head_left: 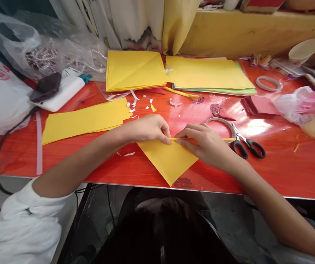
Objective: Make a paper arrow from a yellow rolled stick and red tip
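A yellow paper sheet (170, 161) lies on the red table, one corner pointing toward me. Its far edge is rolled into a thin tube (229, 139) that sticks out past my right hand. My left hand (153, 129) pinches the roll with thumb and fingers. Close beside it, my right hand (201, 141) is closed on the same roll, fingers bent over it. Just right of that hand are scissors (247, 143) with black handles and a roll of tape (220, 123), partly hidden by the hand.
Yellow paper stacks (135, 71) lie at the back, and yellow strips (83, 121) to the left. White paper scraps (132, 104) are scattered mid-table. A power bank-like white box (64, 93) carries a dark phone-like object (46, 87). Dark red paper squares (264, 105) sit at right.
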`<move>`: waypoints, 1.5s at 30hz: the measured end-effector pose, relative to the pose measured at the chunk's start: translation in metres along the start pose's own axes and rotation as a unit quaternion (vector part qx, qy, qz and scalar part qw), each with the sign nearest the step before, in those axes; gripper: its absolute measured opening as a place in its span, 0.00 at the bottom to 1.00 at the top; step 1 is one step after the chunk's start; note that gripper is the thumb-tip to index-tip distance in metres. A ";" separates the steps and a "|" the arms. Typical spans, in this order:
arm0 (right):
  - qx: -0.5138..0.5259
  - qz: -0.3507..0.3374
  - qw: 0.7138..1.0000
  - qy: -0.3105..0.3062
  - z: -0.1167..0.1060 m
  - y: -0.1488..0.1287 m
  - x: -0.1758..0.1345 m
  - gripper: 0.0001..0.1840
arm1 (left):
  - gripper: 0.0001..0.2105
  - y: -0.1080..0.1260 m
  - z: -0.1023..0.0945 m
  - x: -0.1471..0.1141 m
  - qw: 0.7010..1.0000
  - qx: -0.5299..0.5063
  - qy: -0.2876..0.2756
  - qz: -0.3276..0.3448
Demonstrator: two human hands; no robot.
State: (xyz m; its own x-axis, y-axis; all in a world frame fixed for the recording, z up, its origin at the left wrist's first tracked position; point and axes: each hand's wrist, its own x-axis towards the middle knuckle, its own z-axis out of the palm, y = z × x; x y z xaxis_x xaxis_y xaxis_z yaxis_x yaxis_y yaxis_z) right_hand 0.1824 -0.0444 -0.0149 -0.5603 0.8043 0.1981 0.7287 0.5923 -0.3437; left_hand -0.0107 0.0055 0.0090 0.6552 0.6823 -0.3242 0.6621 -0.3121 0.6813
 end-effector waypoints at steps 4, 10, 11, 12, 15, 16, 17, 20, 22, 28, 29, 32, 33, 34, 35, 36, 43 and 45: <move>0.018 0.012 1.000 -0.014 -0.001 0.000 0.000 0.11 | 0.11 0.000 0.001 0.001 1.000 0.005 0.009 -0.007; -0.050 -0.023 0.998 0.035 0.007 0.004 0.000 0.09 | 0.10 -0.002 0.000 -0.001 0.999 -0.027 -0.013 0.019; -0.057 -0.028 0.997 0.040 0.008 0.005 0.000 0.08 | 0.10 -0.003 -0.001 -0.001 0.999 -0.028 -0.013 0.020; -0.060 -0.029 0.997 0.041 0.008 0.005 0.000 0.08 | 0.10 -0.003 0.000 -0.001 0.999 -0.028 -0.012 0.018; -0.044 -0.013 0.999 0.022 0.007 0.004 0.000 0.06 | 0.10 -0.001 0.000 0.000 1.000 -0.019 -0.009 0.002; -0.030 -0.006 1.000 0.008 0.005 0.004 0.001 0.07 | 0.10 -0.001 0.001 0.001 1.000 -0.012 -0.009 -0.003; -0.013 0.000 1.000 -0.006 0.004 0.004 0.001 0.08 | 0.10 0.000 0.001 0.001 1.000 -0.003 -0.008 -0.007; 0.019 0.011 0.999 -0.030 0.001 0.002 0.001 0.11 | 0.11 0.000 0.002 0.002 1.000 0.017 0.003 -0.014; 0.009 0.011 1.000 -0.024 0.001 0.002 0.001 0.12 | 0.11 -0.001 0.002 0.002 1.000 0.020 0.007 -0.006; -0.060 -0.022 0.998 0.023 0.010 0.002 0.000 0.11 | 0.11 0.000 -0.001 -0.001 0.999 0.034 -0.005 0.009; -0.061 -0.027 0.997 0.026 0.011 0.002 0.000 0.11 | 0.11 0.001 -0.001 -0.001 0.999 0.043 -0.001 0.008; -0.043 -0.031 0.998 0.023 0.010 0.002 0.000 0.12 | 0.11 0.001 0.000 -0.002 0.998 0.069 0.014 0.005; -0.036 -0.031 0.999 0.018 0.010 0.002 0.000 0.13 | 0.11 0.001 0.001 -0.002 0.997 0.074 0.017 0.004; -0.030 -0.031 0.999 0.012 0.009 0.002 0.000 0.13 | 0.11 0.001 0.002 -0.002 0.997 0.077 0.019 0.003; -0.028 -0.031 0.999 0.008 0.008 0.002 0.000 0.14 | 0.11 0.001 0.003 -0.002 0.997 0.080 0.019 0.001; -0.030 -0.030 0.999 0.006 0.008 0.002 0.000 0.13 | 0.11 0.001 0.004 -0.002 0.996 0.082 0.021 -0.002; -0.081 -0.028 0.996 0.035 0.009 0.003 -0.002 0.09 | 0.12 -0.002 0.000 -0.001 0.999 0.026 -0.010 0.027; -0.086 -0.027 0.995 0.039 0.011 0.004 -0.002 0.08 | 0.12 -0.002 -0.002 -0.001 0.999 0.013 -0.011 0.036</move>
State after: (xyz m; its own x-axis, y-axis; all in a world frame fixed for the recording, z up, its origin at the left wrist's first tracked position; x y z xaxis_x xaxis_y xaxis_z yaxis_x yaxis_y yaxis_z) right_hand 0.1821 -0.0444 -0.0265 -0.5727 0.7683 0.2858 0.7591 0.6287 -0.1689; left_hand -0.0137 0.0063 0.0089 0.7098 0.6421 -0.2895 0.6216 -0.3777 0.6862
